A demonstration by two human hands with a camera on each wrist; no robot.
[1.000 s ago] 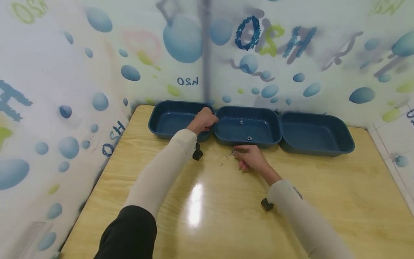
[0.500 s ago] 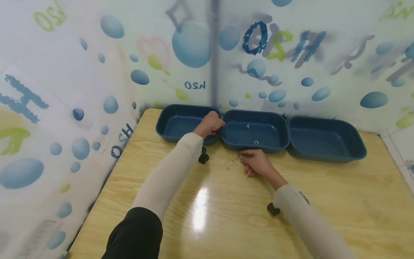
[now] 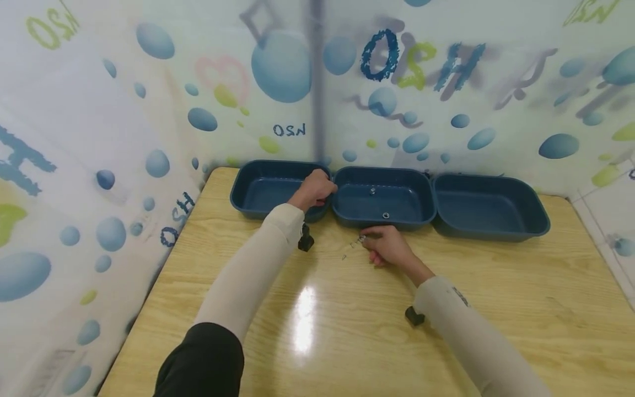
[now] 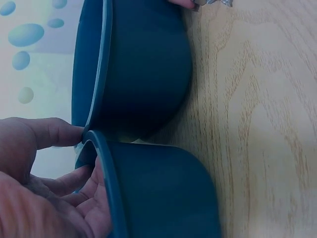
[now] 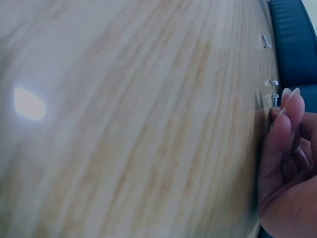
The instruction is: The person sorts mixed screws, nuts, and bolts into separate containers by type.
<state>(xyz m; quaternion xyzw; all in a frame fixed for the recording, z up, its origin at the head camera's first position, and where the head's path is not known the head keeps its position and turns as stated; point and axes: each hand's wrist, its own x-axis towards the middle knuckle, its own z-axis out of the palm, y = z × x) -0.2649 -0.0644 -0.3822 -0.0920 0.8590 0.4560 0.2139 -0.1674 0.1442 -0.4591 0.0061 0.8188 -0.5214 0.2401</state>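
My left hand (image 3: 315,188) grips the right end of the left blue tray (image 3: 268,171). In the left wrist view, the thumb (image 4: 57,133) lies on the rim where two trays meet, with the other fingers inside the tray. My right hand (image 3: 389,245) is low over the table, just in front of the middle tray (image 3: 384,171). Its thumb and fingertips pinch at a small silver screw (image 5: 275,100), partly hidden by them. Beside it lie another screw (image 5: 273,82) and a further screw (image 5: 265,41) on the wood.
Inside the middle tray are two small metal nuts, one nut (image 3: 372,191) toward the back and one nut (image 3: 386,215) near the front. A third blue tray (image 3: 491,207) stands at the right. The patterned wall (image 3: 342,127) rises directly behind the trays.
The head view swings slightly and comes back. Both hands stay in nearly the same places, the left at the tray's end and the right by the screws.
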